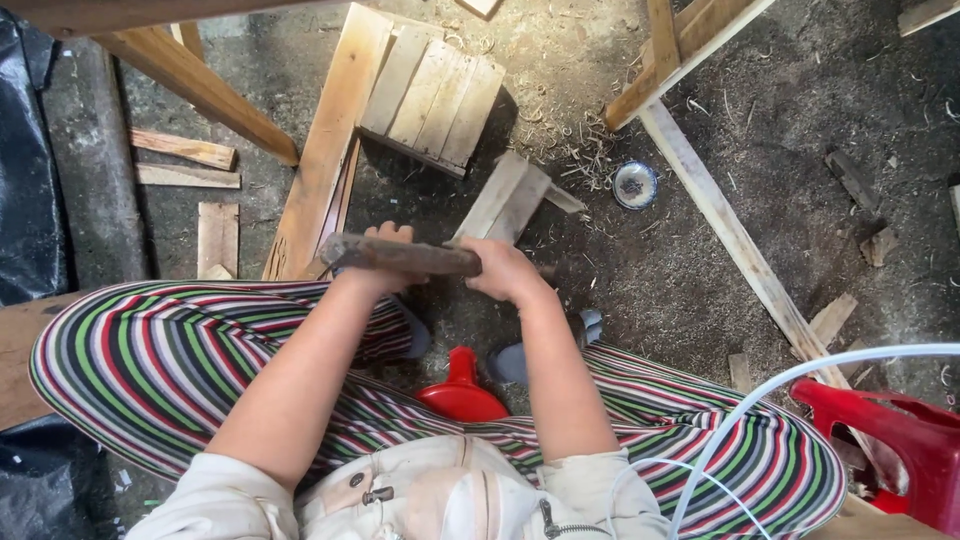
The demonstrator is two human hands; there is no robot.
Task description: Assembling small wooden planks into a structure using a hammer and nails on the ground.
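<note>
Both of my hands grip one dark brown stick-like piece of wood [420, 257], held level above the ground in front of my knees. My left hand [378, 268] wraps its left part, near the thick rough end. My right hand [506, 268] closes around its right end. Under the hands lies a short pale board [505, 198] on the dirt floor. My striped trouser legs [170, 360] spread to both sides, and a red plastic piece [460, 392] shows between them.
A small pallet of slats [430, 95] lies ahead beside a long plank [325, 150]. A round blue-rimmed bowl [635, 185] sits in the sawdust. A long thin batten [735, 240] runs down right toward a red plastic stool [900, 440]. A white tube [800, 375] arcs at lower right.
</note>
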